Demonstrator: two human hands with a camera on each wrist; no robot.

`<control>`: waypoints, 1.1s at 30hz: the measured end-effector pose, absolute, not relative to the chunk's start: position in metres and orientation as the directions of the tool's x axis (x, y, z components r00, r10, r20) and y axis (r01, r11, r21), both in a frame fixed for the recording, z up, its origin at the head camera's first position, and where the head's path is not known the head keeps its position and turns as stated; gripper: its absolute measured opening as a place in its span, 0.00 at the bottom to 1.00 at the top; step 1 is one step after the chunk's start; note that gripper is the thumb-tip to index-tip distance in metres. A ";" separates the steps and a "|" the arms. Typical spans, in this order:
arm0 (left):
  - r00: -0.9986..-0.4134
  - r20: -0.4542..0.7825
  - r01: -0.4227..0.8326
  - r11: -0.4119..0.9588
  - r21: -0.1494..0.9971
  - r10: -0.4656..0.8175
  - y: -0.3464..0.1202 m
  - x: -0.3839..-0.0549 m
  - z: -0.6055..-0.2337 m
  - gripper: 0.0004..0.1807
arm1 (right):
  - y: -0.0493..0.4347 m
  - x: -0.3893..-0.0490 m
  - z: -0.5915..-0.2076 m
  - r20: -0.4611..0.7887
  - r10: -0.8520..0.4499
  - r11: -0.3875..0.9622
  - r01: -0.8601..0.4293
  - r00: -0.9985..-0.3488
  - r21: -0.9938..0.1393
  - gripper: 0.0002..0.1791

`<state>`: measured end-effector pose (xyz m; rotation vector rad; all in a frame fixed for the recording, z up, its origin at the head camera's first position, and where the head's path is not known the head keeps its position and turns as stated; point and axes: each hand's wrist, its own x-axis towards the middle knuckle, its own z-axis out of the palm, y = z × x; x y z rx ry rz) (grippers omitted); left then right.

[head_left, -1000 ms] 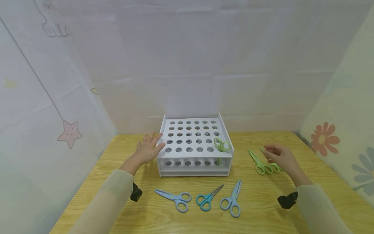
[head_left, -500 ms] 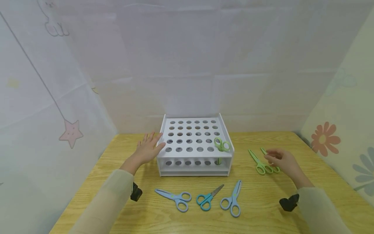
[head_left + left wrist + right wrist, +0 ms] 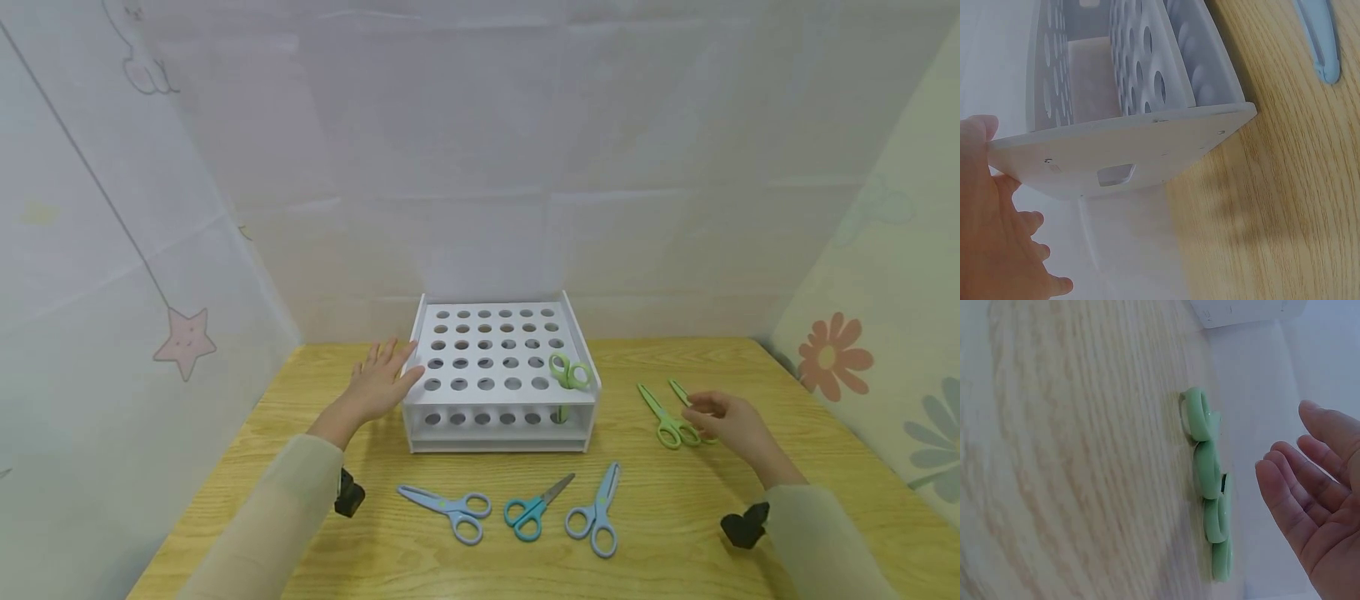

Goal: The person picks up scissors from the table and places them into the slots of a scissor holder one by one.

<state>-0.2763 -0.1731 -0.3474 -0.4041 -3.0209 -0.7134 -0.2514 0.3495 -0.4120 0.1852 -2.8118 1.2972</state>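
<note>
My left hand, fingers spread, touches the left side panel of a white rack with rows of round holes; in the left wrist view the thumb and a finger meet the panel's edge. Upright in a front right hole stand green scissors. Above the table at right hovers my right hand, fingers loosely bent, holding nothing. Beneath and beside it lie two more pairs of green scissors: one pair shows fully, the other is partly hidden by the hand. Their handle loops line up in the right wrist view.
In front of the rack, light blue scissors, teal scissors with a metal blade and another light blue pair lie on the wooden table. A pale cloth wall rises behind the table.
My right hand has come slightly nearer to me and to the right, uncovering the tip of the far green scissors. The left hand stays at the rack.
</note>
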 end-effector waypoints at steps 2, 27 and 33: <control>-0.967 0.069 0.250 0.861 0.442 0.245 -0.173 -0.276 -0.347 0.34 | 0.350 -0.251 -0.414 0.078 -0.092 0.643 -0.119 -0.993 -0.756 0.31; -0.969 0.058 0.242 0.867 0.436 0.241 -0.173 -0.277 -0.348 0.34 | 0.360 -0.254 -0.441 -0.018 -0.131 0.648 -0.072 -0.991 -0.758 0.23; -0.969 0.060 0.240 0.864 0.442 0.238 -0.172 -0.276 -0.347 0.34 | 0.360 -0.255 -0.441 -0.034 -0.138 0.663 -0.067 -0.990 -0.746 0.22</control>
